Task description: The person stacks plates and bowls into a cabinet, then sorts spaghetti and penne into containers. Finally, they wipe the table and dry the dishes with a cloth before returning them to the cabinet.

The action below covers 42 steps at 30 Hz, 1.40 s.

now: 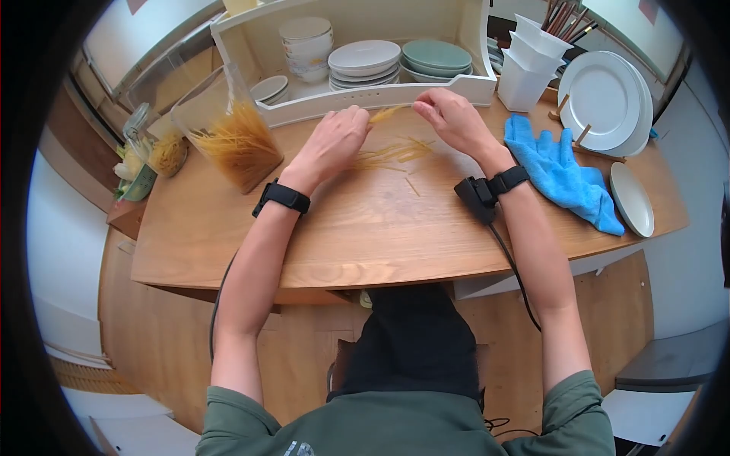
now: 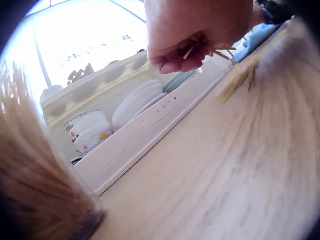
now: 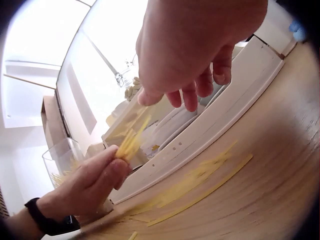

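Note:
My left hand [image 1: 334,140] grips a short bundle of dry spaghetti [image 1: 385,115] over the table, its ends sticking out past the thumb and fingers. In the right wrist view the bundle [image 3: 131,144] points up toward the right hand. My right hand [image 1: 454,121] hovers just to the right of the bundle, fingers loosely bent and holding nothing. Below both hands, loose spaghetti strands [image 1: 395,154] lie scattered on the wooden tabletop [image 1: 365,228]. A tall clear container [image 1: 255,156] full of spaghetti stands left of the left hand.
Behind the hands, a white shelf [image 1: 380,97] holds bowls [image 1: 306,45], white plates [image 1: 365,57] and green plates [image 1: 436,57]. A blue glove [image 1: 563,171], a shallow dish [image 1: 631,199] and racked plates [image 1: 601,99] are at right. A glass jar [image 1: 163,152] stands far left.

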Each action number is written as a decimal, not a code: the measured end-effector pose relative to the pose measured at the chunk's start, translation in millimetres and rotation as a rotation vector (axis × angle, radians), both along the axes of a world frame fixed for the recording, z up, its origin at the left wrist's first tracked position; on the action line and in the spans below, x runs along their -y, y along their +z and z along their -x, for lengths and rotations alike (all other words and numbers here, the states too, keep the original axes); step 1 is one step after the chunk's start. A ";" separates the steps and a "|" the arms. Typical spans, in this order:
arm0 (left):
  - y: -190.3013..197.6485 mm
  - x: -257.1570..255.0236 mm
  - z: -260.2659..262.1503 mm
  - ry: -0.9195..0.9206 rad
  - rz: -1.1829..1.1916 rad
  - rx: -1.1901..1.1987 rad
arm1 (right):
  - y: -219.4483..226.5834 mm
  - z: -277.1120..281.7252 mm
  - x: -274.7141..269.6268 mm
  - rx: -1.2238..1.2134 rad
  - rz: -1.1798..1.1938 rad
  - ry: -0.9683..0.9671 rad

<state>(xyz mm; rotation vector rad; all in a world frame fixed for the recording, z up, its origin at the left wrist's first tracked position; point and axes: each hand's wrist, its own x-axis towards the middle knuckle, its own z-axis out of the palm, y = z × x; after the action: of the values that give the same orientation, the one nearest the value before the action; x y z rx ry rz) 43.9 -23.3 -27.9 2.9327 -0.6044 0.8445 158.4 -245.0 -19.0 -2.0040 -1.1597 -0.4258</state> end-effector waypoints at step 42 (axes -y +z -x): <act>197.8 -136.4 95.5 0.412 -0.479 -0.290 | -20.9 2.6 -6.3 -0.095 0.365 0.140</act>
<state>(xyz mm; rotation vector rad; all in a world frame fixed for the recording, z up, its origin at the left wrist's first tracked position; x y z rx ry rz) -51.6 113.2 169.9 3.5961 -0.2008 0.2930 155.8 -238.7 -39.9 -2.2033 -1.3837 -0.0473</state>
